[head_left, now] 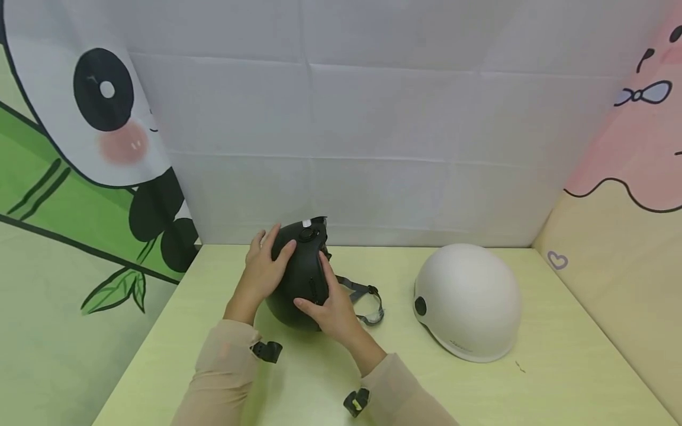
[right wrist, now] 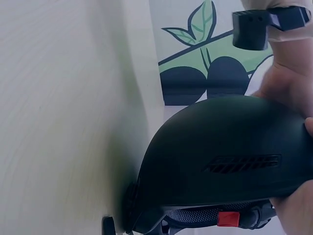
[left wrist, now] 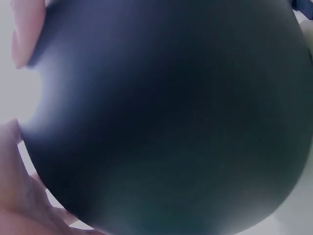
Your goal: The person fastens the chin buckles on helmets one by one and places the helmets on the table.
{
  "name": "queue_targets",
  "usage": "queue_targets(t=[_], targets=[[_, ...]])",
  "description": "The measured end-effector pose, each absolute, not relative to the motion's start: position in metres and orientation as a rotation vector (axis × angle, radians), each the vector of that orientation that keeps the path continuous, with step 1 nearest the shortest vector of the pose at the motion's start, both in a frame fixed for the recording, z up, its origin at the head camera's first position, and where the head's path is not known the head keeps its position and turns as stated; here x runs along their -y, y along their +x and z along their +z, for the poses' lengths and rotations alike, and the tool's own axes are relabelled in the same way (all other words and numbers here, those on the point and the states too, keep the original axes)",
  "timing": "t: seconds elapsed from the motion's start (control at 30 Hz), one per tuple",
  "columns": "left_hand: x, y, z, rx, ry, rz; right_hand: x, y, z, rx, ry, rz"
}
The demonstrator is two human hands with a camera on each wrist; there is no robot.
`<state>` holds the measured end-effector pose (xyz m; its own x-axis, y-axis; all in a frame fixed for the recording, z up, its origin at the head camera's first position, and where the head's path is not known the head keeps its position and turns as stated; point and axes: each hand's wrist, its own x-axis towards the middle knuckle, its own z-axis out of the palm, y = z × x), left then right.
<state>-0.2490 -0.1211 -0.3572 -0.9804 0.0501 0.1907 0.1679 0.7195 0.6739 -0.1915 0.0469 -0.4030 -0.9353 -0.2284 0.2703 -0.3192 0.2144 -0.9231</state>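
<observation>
Both hands grip a black helmet (head_left: 293,281), tilted on its side above the pale table, its outer shell toward the viewer. My left hand (head_left: 261,269) holds its upper left side, thumb on the shell. At the lower right edge my right hand (head_left: 337,307) has its thumb on the shell and its fingers along the rim. A chin strap (head_left: 379,305) trails to the right. In the right wrist view, the helmet (right wrist: 220,142) shows a slotted vent and a red tab (right wrist: 228,219) under its rim. The smooth shell (left wrist: 166,117) fills most of the left wrist view.
To the right, a white helmet (head_left: 471,302) stands dome up on the table (head_left: 565,378). A pale cloth wall (head_left: 373,118) rises behind the table, and printed panels flank it. A black band device (head_left: 267,351) sits on the left sleeve.
</observation>
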Motion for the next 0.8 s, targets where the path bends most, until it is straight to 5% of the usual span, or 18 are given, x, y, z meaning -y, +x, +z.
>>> queue_targets(t=[0.8], targets=[[0.115, -0.246, -0.348, 2.814, -0.374, -0.972, -0.041, -0.182, -0.4, 2.431, 0.494, 1.825]])
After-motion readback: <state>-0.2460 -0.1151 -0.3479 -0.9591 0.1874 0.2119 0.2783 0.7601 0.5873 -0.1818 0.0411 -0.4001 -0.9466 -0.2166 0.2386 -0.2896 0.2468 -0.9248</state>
